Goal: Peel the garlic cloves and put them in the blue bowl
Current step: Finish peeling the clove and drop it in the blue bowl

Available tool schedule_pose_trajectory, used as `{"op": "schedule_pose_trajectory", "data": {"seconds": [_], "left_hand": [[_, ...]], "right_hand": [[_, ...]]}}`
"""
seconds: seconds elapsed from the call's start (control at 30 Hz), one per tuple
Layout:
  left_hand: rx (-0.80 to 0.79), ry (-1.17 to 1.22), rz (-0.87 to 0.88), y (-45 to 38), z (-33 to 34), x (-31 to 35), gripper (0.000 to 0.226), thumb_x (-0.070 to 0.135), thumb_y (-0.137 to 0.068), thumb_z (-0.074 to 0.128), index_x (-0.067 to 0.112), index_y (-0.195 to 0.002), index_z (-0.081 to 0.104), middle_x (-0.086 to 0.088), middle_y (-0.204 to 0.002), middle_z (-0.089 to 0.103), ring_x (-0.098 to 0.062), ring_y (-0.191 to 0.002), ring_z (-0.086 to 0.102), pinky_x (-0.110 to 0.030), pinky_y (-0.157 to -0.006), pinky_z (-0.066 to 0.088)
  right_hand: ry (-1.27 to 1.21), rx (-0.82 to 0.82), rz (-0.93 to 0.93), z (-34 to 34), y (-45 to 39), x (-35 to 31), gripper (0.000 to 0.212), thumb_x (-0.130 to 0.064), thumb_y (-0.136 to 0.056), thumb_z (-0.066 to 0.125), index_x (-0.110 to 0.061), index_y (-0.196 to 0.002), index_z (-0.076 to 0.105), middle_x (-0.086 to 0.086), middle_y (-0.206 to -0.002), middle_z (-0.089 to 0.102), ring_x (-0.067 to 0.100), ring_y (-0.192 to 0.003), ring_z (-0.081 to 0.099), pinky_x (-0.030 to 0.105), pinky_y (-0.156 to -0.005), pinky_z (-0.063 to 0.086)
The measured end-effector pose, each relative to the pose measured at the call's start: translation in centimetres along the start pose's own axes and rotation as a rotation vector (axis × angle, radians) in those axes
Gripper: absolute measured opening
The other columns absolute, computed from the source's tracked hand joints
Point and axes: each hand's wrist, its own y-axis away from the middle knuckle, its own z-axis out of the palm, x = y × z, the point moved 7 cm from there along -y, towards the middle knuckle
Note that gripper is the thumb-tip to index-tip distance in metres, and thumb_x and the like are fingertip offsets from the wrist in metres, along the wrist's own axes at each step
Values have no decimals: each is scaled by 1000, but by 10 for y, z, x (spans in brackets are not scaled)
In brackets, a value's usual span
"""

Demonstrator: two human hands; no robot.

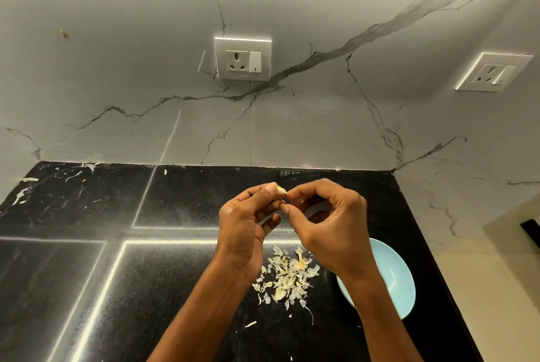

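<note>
left hand (245, 221) pinches garlic clove (281, 191) at fingertips; right hand (327, 221) picks its tip.

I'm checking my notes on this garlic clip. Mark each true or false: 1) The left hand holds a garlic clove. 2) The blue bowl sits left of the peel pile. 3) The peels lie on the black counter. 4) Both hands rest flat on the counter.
1) True: the left hand pinches the garlic clove.
2) False: the blue bowl is right of the peel pile.
3) True: they lie on the black counter.
4) False: both hands, the right hand too, are raised at the clove.
</note>
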Motion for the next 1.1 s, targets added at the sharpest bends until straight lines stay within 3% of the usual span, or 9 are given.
{"op": "schedule_pose_trajectory", "data": {"seconds": [0.23,0.5,0.6,0.87,1.1], "left_hand": [[14,-35,24,1,1,2,28,20,-69,74,1,-88,70,-8,-72,67,-15,-67,62,-27,-71,58],[71,-187,154,2,-2,11,15,16,-68,80,6,-79,76,-11,-73,72,-20,-67,67,-30,-69,60],[89,-236,187,4,-1,15,4,6,-74,80,7,-75,77,-12,-74,73,-21,-69,71,-29,-69,59],[107,-369,297,8,2,24,13,-1,-81,77,9,-72,76,-10,-70,74,-21,-66,72,-25,-64,59],[32,-446,373,9,6,28,12,-3,-81,77,8,-76,76,-7,-74,75,-21,-72,75,-24,-66,59]], "right_hand": [[111,38,-166,0,2,-11,14,-19,-83,80,-14,-96,80,-5,-89,75,4,-76,71,12,-67,57],[222,12,-239,3,4,-14,12,-15,-82,79,-12,-93,81,-2,-84,77,7,-68,70,15,-66,58],[248,20,-259,4,5,-13,11,-11,-80,80,-11,-91,81,-1,-81,77,8,-65,69,17,-64,57],[343,74,-300,8,8,-15,6,-15,-79,77,-9,-79,78,1,-72,73,13,-58,65,31,-53,57],[336,70,-306,10,7,-15,6,-14,-80,77,-9,-81,77,1,-73,71,12,-60,63,31,-54,56]]}}
